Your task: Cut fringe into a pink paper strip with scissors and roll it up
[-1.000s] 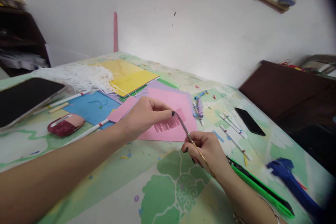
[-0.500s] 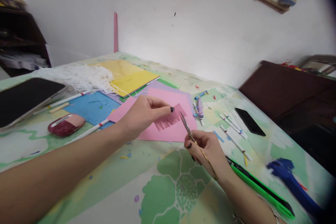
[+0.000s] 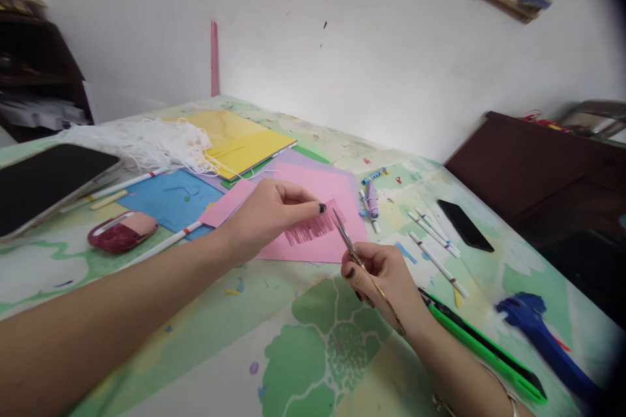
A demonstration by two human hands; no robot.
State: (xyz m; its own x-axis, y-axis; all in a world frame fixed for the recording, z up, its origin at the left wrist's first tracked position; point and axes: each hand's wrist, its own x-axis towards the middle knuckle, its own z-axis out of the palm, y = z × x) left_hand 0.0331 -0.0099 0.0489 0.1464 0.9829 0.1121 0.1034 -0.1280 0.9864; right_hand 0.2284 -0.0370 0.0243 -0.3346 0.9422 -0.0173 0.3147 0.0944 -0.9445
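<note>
Between the thumb and fingers of my left hand is a small strip of pink paper, its lower edge cut into a fringe. My right hand grips a pair of scissors with gold-coloured handles. Their blades point up and to the left, with the tips at the strip's right, uncut end. Below the strip lies a larger pink sheet on top of a lilac one. A blue sheet is to the left, beyond my left forearm.
Yellow paper and a heap of white yarn lie at the back. Left are a dark tablet-like slab and a maroon case. Right are several white sticks, a black phone, a green cutter knife and a blue tool.
The fringed strip has tilted and shifted slightly down in my left hand. The scissors have moved a little to the left, their tips overlapping the strip's right end.
</note>
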